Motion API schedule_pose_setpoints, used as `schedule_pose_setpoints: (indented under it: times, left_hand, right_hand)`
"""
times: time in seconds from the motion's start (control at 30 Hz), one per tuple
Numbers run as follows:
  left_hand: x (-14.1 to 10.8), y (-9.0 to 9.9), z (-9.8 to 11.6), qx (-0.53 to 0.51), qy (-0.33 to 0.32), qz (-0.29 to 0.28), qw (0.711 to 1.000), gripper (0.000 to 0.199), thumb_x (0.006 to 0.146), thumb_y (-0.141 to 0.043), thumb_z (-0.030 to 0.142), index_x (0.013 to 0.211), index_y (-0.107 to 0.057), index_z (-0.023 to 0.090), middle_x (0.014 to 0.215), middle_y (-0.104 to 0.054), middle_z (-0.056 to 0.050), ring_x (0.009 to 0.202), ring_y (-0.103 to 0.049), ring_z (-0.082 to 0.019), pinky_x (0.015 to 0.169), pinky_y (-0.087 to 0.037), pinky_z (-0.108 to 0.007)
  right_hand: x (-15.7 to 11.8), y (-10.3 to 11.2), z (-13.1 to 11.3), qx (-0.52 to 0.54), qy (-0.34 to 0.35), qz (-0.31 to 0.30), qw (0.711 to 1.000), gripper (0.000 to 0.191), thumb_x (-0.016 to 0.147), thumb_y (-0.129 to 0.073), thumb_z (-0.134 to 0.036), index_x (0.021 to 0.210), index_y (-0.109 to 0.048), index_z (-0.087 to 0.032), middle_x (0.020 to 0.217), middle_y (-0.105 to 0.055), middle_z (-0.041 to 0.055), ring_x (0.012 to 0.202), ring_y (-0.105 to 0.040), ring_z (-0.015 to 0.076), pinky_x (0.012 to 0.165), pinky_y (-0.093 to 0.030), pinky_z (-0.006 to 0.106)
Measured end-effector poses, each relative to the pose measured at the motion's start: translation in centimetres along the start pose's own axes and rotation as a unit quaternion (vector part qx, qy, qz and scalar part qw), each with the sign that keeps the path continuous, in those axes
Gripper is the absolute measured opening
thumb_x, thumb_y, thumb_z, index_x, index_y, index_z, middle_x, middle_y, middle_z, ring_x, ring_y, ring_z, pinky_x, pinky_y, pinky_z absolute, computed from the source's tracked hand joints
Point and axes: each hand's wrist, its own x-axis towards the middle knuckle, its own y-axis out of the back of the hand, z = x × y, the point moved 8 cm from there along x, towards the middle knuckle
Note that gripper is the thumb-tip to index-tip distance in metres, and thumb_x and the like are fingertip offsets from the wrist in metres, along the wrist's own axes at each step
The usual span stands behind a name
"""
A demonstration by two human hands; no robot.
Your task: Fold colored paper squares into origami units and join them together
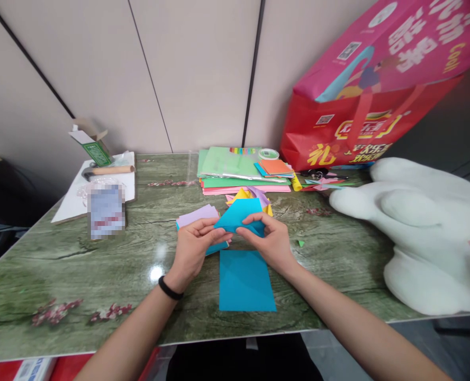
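A blue piece of paper (241,211) with a slanted upper left edge is held above the table between both hands. My left hand (197,241) pinches its left corner; a black band is round that wrist. My right hand (269,238) grips its right side, thumb in front and fingers curled over. Below the hands a flat blue sheet (246,280) lies on the table. Behind my left hand is a stack of coloured paper with a lilac sheet (198,216) on top. Yellow and purple folded paper (262,196) shows just behind the held piece.
Green and pink sheets (227,164) lie at the back, with orange squares (274,167) and a glue stick (296,182). A red bag (338,127) and white plush toy (409,227) stand right. A hammer (111,170) rests on a white board (70,196) at left.
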Motion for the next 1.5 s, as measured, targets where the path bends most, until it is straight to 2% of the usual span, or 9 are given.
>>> schedule_pose_setpoints:
  times: [0.27, 0.7, 0.93, 1.2, 1.37, 1.5]
  left_hand:
    - [-0.2, -0.3, 0.4, 0.016, -0.011, -0.025, 0.999, 0.028, 0.066, -0.076, 0.021, 0.090, -0.068, 0.011, 0.082, -0.074, -0.009, 0.075, -0.071, -0.024, 0.075, -0.058, -0.035]
    - [-0.1, -0.1, 0.2, 0.025, -0.008, -0.006, 1.000, 0.029, 0.064, -0.077, 0.023, 0.089, -0.067, 0.011, 0.079, -0.074, -0.008, 0.072, -0.071, -0.022, 0.074, -0.058, -0.034]
    - [0.0, -0.1, 0.0, 0.052, 0.036, -0.012, 0.998, 0.033, 0.059, -0.080, 0.020, 0.088, -0.068, 0.011, 0.079, -0.074, -0.007, 0.070, -0.070, -0.021, 0.071, -0.057, -0.032]
    - [-0.1, -0.2, -0.4, 0.080, 0.047, -0.033, 0.995, 0.034, 0.061, -0.079, 0.024, 0.090, -0.070, 0.011, 0.080, -0.074, -0.008, 0.067, -0.070, -0.020, 0.074, -0.057, -0.033]
    - [0.0, -0.1, -0.6, 0.090, 0.054, -0.028, 0.994, 0.029, 0.059, -0.079, 0.025, 0.082, -0.071, 0.009, 0.074, -0.074, -0.008, 0.064, -0.070, -0.020, 0.072, -0.058, -0.032]
    - [0.0, -0.1, -0.4, 0.085, 0.045, -0.011, 0.995, 0.027, 0.059, -0.080, 0.027, 0.077, -0.070, 0.009, 0.073, -0.073, -0.009, 0.067, -0.070, -0.022, 0.074, -0.058, -0.034]
  right_hand:
    - [0.1, 0.2, -0.1, 0.003, -0.004, 0.007, 1.000, 0.017, 0.069, -0.071, -0.034, 0.075, -0.063, -0.020, 0.074, -0.066, -0.0001, 0.064, -0.058, 0.0149, 0.058, -0.044, 0.026]
    - [0.1, 0.0, 0.0, 0.006, -0.003, 0.002, 1.000, 0.017, 0.069, -0.070, -0.034, 0.075, -0.063, -0.020, 0.076, -0.067, 0.0009, 0.067, -0.060, 0.0162, 0.061, -0.046, 0.027]
    - [0.1, -0.2, 0.1, -0.014, 0.007, -0.023, 1.000, 0.019, 0.069, -0.069, -0.036, 0.080, -0.063, -0.021, 0.079, -0.068, 0.0016, 0.070, -0.060, 0.0178, 0.064, -0.047, 0.028]
    - [0.0, -0.7, -0.2, -0.018, 0.025, -0.049, 0.998, 0.020, 0.070, -0.070, -0.035, 0.083, -0.062, -0.021, 0.084, -0.068, 0.0018, 0.078, -0.061, 0.0187, 0.070, -0.047, 0.028]
    - [0.0, -0.8, 0.1, -0.018, 0.011, -0.055, 0.998, 0.022, 0.069, -0.071, -0.035, 0.082, -0.062, -0.021, 0.082, -0.066, 0.0010, 0.074, -0.060, 0.0174, 0.065, -0.045, 0.027]
    - [0.2, -0.5, 0.6, 0.001, -0.027, -0.034, 0.999, 0.036, 0.064, -0.074, -0.037, 0.093, -0.059, -0.021, 0.077, -0.063, -0.0001, 0.062, -0.055, 0.0145, 0.054, -0.043, 0.025]
